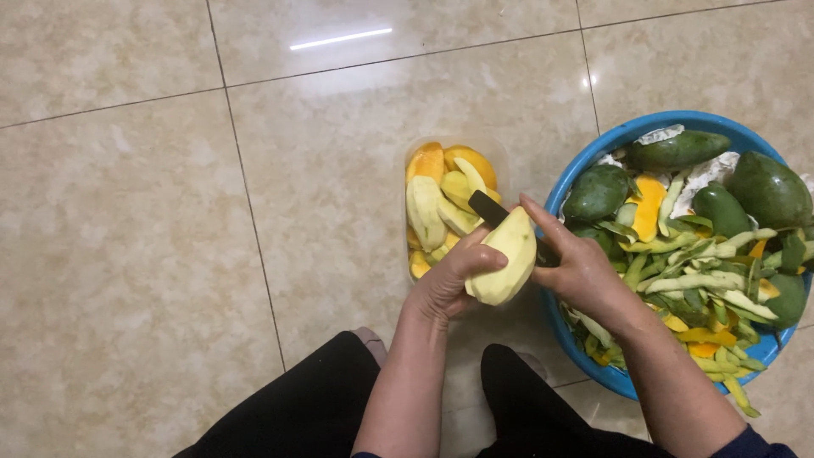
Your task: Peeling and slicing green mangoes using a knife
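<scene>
While the left hand [448, 284] grips a peeled pale-yellow mango [506, 257] above the tiled floor [127, 212], the right hand [577, 267] is closed on a dark-bladed knife [489, 208] laid against the fruit. A clear container of cut mango pieces [441, 199] sits just beyond; a blue basin [606, 373] holds green mangoes and peelings.

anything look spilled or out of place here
Mostly tidy. One thing stands out: a few green peel strips hang over the near rim of the blue basin, close to dropping onto the tiled floor. The left hand holds the peeled mango; the right hand holds the knife.
</scene>
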